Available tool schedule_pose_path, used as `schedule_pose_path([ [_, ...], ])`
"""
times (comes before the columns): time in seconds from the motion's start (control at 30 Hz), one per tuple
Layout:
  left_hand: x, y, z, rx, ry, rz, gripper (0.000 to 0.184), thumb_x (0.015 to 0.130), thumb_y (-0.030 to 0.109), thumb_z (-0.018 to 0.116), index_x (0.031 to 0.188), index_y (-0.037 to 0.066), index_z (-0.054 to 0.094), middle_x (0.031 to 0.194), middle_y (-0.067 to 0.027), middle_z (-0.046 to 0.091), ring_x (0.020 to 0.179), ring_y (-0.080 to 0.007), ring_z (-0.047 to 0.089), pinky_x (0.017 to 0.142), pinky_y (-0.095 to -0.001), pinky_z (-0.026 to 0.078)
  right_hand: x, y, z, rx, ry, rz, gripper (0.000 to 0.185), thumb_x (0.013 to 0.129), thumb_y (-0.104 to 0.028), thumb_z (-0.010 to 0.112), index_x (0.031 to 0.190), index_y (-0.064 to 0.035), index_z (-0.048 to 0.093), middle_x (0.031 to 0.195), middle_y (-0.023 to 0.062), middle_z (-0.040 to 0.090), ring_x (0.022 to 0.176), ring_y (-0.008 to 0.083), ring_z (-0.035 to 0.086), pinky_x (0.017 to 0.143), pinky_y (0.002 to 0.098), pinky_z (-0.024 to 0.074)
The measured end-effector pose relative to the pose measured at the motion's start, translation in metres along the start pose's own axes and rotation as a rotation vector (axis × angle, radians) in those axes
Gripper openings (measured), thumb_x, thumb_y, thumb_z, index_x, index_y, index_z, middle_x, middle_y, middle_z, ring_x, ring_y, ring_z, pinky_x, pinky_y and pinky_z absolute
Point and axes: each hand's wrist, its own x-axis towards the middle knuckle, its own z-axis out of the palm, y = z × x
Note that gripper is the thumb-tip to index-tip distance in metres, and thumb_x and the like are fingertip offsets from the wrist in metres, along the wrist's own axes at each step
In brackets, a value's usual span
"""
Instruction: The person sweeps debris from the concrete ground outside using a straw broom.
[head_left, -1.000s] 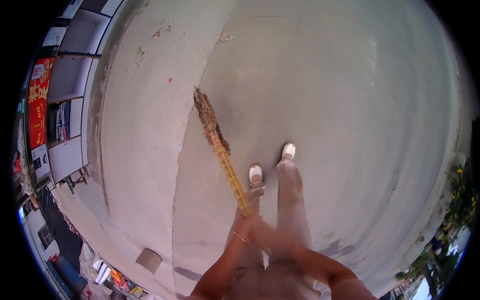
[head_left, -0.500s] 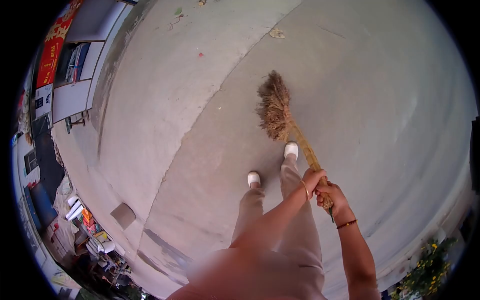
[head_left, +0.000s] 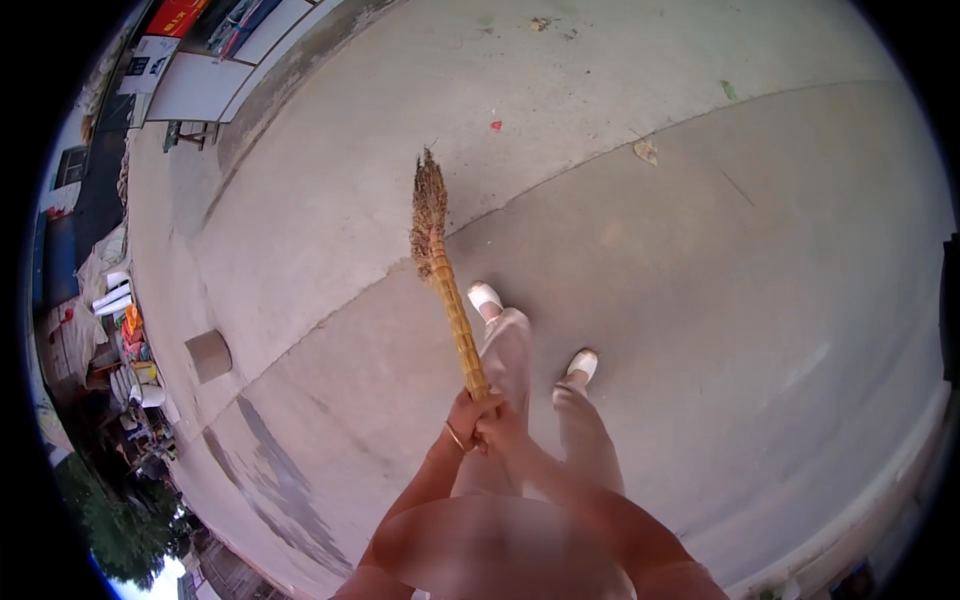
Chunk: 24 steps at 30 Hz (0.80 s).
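Note:
A straw broom (head_left: pixel 457 310) with a yellow bound handle slants up and slightly left from my hands, its brown bristles pointing away from me over the concrete. My left hand (head_left: pixel 468 412), with a bangle at the wrist, is wrapped round the lower handle. Close beside it, my right hand (head_left: pixel 503 428) grips the handle's end, partly overlapping the left. The handle's very end is hidden by my hands. Whether the bristles touch the ground I cannot tell.
My white shoes (head_left: pixel 484 296) are on the concrete ground (head_left: pixel 700 300). A dry leaf (head_left: pixel 646 152) and a red scrap (head_left: pixel 496 126) lie ahead. A grey block (head_left: pixel 208 356) sits at the left, near piled goods (head_left: pixel 135 340). A white cabinet (head_left: pixel 200 88) stands at the upper left.
The broom swung right, then back left, with both hands on it throughout. The view has turned, and the feet have changed position, the left one now ahead.

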Motion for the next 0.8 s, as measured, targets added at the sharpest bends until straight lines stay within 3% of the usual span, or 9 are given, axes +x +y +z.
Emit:
schedule_pose_path([
  [0.17, 0.103, 0.076, -0.034, -0.25, 0.061, -0.099, 0.018, 0.073, 0.015, 0.059, 0.074, -0.001, 0.052, 0.066, -0.0102, 0.054, 0.054, -0.0188, 0.055, 0.048, -0.0309, 0.048, 0.097, -0.095, 0.025, 0.002, -0.082, 0.169, 0.012, 0.071, -0.014, 0.056, 0.068, -0.0031, 0.05, 0.057, 0.0044, 0.051, 0.047, 0.0106, 0.049, 0.041, 0.021, 0.0378],
  [0.27, 0.128, 0.092, 0.035, -0.083, -0.083, -0.107, 0.013, 0.072, 0.014, 0.058, 0.069, 0.004, 0.051, 0.056, -0.004, 0.049, 0.046, -0.0139, 0.049, 0.042, -0.0256, 0.042, 0.085, -0.142, -0.017, 0.117, 0.099, 0.194, 0.012, 0.074, -0.012, 0.054, 0.067, -0.0047, 0.049, 0.059, 0.0037, 0.05, 0.046, 0.0091, 0.047, 0.04, 0.0193, 0.0369],
  [0.37, 0.121, 0.1, 0.107, 0.02, -0.282, -0.1, 0.016, 0.067, 0.013, 0.059, 0.063, 0.0, 0.051, 0.052, -0.0049, 0.049, 0.034, -0.0104, 0.037, 0.03, -0.0244, 0.026, 0.03, -0.167, -0.039, 0.249, 0.309, 0.081, 0.008, 0.079, -0.013, 0.053, 0.079, -0.0068, 0.048, 0.069, 0.004, 0.052, 0.05, 0.0083, 0.048, 0.04, 0.0207, 0.0376],
  [0.47, 0.115, 0.137, 0.115, 0.102, -0.551, -0.168, 0.016, 0.066, 0.014, 0.06, 0.065, 0.0, 0.052, 0.055, -0.0052, 0.051, 0.039, -0.011, 0.042, 0.034, -0.0243, 0.032, 0.014, -0.19, 0.008, 0.17, 0.543, -0.062, 0.01, 0.08, -0.015, 0.052, 0.085, -0.0073, 0.048, 0.071, 0.0031, 0.052, 0.051, 0.0099, 0.049, 0.041, 0.0218, 0.0391],
  [0.57, 0.093, 0.181, 0.077, 0.079, -0.608, -0.112, 0.022, 0.065, 0.016, 0.064, 0.075, 0.001, 0.053, 0.064, -0.0057, 0.054, 0.053, -0.014, 0.052, 0.049, -0.0261, 0.042, 0.024, -0.198, 0.086, 0.216, 0.535, -0.161, 0.006, 0.079, -0.006, 0.049, 0.082, -0.0059, 0.044, 0.067, 0.0062, 0.05, 0.05, 0.0143, 0.049, 0.043, 0.0268, 0.0434],
  [0.6, 0.085, 0.19, 0.056, 0.093, -0.638, -0.093, 0.022, 0.066, 0.016, 0.064, 0.078, 0.001, 0.053, 0.069, -0.0066, 0.057, 0.058, -0.0143, 0.054, 0.054, -0.0264, 0.044, 0.038, -0.161, 0.072, 0.078, 0.384, -0.245, 0.008, 0.079, -0.005, 0.048, 0.085, -0.0055, 0.043, 0.068, 0.0066, 0.051, 0.051, 0.0153, 0.05, 0.044, 0.0279, 0.0442],
  [0.67, 0.061, 0.197, 0.014, 0.26, -0.417, 0.072, 0.034, 0.067, 0.025, 0.062, 0.088, 0.0, 0.052, 0.074, -0.007, 0.056, 0.066, -0.0137, 0.052, 0.059, -0.0263, 0.043, 0.051, -0.137, 0.087, -0.126, 0.175, -0.257, 0.013, 0.078, -0.003, 0.047, 0.09, -0.0056, 0.041, 0.07, 0.007, 0.051, 0.053, 0.0167, 0.052, 0.046, 0.0295, 0.0451],
  [0.73, 0.037, 0.24, -0.027, 0.607, -0.296, 0.235, 0.039, 0.067, 0.023, 0.062, 0.096, 0.0, 0.05, 0.08, -0.0066, 0.055, 0.072, -0.0133, 0.051, 0.064, -0.0274, 0.044, 0.062, -0.141, 0.129, -0.043, 0.039, -0.083, 0.018, 0.077, -0.002, 0.047, 0.093, -0.0061, 0.04, 0.071, 0.0073, 0.05, 0.053, 0.017, 0.052, 0.046, 0.0301, 0.0452],
  [0.8, 0.046, 0.24, -0.065, 0.42, -0.062, 0.274, 0.036, 0.067, 0.02, 0.062, 0.093, -0.001, 0.05, 0.078, -0.0071, 0.054, 0.069, -0.0141, 0.051, 0.062, -0.028, 0.045, 0.094, -0.135, 0.16, 0.115, -0.011, 0.111, 0.02, 0.076, -0.003, 0.047, 0.094, -0.0063, 0.039, 0.07, 0.0076, 0.05, 0.052, 0.0166, 0.052, 0.046, 0.0296, 0.0448],
])
